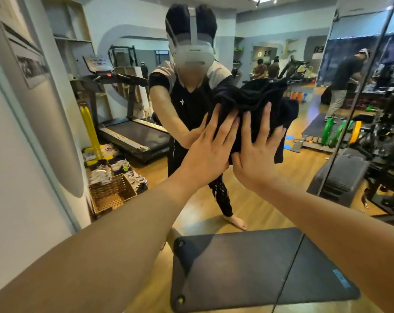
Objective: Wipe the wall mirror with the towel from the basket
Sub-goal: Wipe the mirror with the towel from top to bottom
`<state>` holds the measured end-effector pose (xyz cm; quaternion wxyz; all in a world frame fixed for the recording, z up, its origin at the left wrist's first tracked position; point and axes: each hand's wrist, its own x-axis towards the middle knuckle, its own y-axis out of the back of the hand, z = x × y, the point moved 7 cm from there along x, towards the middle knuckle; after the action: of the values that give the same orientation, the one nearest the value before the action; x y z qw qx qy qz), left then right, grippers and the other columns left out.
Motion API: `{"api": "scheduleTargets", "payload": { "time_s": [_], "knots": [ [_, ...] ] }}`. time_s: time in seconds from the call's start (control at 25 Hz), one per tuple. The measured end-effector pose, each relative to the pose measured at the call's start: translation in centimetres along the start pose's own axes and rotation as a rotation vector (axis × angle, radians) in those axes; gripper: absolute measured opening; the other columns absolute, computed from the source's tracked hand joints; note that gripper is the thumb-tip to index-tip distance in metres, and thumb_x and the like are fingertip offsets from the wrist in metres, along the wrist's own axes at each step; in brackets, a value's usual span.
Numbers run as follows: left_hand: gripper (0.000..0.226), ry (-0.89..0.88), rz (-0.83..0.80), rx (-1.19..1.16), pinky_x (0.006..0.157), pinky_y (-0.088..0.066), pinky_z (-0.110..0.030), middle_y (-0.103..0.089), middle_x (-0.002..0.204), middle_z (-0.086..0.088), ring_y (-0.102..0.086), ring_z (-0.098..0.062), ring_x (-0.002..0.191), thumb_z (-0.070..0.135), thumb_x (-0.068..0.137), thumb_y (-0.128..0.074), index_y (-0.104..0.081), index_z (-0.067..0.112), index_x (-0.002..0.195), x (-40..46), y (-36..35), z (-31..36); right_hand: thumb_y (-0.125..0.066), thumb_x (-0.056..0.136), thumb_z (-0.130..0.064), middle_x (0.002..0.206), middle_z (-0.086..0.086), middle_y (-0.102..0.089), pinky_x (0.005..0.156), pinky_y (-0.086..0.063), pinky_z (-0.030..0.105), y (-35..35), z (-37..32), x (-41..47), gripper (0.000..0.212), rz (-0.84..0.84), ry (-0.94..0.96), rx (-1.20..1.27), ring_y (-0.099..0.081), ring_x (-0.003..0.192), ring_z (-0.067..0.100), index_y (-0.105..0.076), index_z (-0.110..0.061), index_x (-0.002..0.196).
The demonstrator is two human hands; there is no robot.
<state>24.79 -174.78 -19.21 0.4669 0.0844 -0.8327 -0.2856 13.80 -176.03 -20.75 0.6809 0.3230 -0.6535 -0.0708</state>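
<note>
Left hand (210, 143) and right hand (258, 145) spread flat, side by side; pressing bunched towel (254, 98) against mirror (128, 86) for full wiping contact.

Grey wall (15, 154) at far left, with a framed picture (26, 57) hung on it. Reflected: black treadmill (128, 129) on a wooden floor (254, 204), yellow posts (90, 129) just beside it. Shoes (114, 166) scattered near the posts. Pale shelves (72, 37) above the treadmill. Dark mat (248, 267) low in the middle. Green weight plates (336, 132) at right, next to a yellow one (356, 132). Black bench (342, 172) further right. Several people (342, 86) standing well back.
</note>
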Motion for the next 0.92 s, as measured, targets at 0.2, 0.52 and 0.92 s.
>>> {"api": "scheduleTargets", "payload": {
  "time_s": [0.2, 0.52, 0.92],
  "knots": [
    [0.075, 0.011, -0.044, 0.047, 0.125, -0.024, -0.053, -0.015, 0.167, -0.024, -0.008, -0.047, 0.155, 0.024, 0.098, -0.048, -0.014, -0.001, 0.16, -4.1, 1.8, -5.3, -0.048, 0.085, -0.03, 0.167, 0.033, -0.003, 0.116, -0.011, 0.076, -1.2, -6.9, 0.1, 0.088, 0.01, -0.038, 0.053, -0.021, 0.14, 0.068, -0.014, -0.012, 0.164],
    [0.075, 0.047, -0.252, 0.134, 0.125, -0.014, -0.057, 0.009, 0.169, -0.025, 0.013, -0.045, 0.155, 0.031, 0.107, -0.033, 0.01, 0.0, 0.16, -10.0, 1.4, -12.4, -0.047, 0.087, -0.033, 0.169, 0.022, 0.011, 0.116, -0.009, 0.077, -4.1, -15.3, 0.4, 0.09, -0.071, -0.004, 0.063, -0.009, 0.145, 0.067, -0.006, -0.018, 0.166],
    [0.094, 0.014, 0.016, 0.084, 0.111, -0.044, -0.058, -0.01, 0.16, -0.013, 0.006, -0.033, 0.151, 0.019, 0.096, -0.066, 0.004, 0.001, 0.155, -15.5, 8.5, -18.2, -0.047, 0.087, -0.037, 0.169, 0.017, 0.01, 0.117, -0.004, 0.077, -6.9, -25.4, 1.4, 0.091, -0.071, 0.05, 0.086, -0.01, 0.146, 0.063, -0.004, -0.021, 0.166]
  ]
}}
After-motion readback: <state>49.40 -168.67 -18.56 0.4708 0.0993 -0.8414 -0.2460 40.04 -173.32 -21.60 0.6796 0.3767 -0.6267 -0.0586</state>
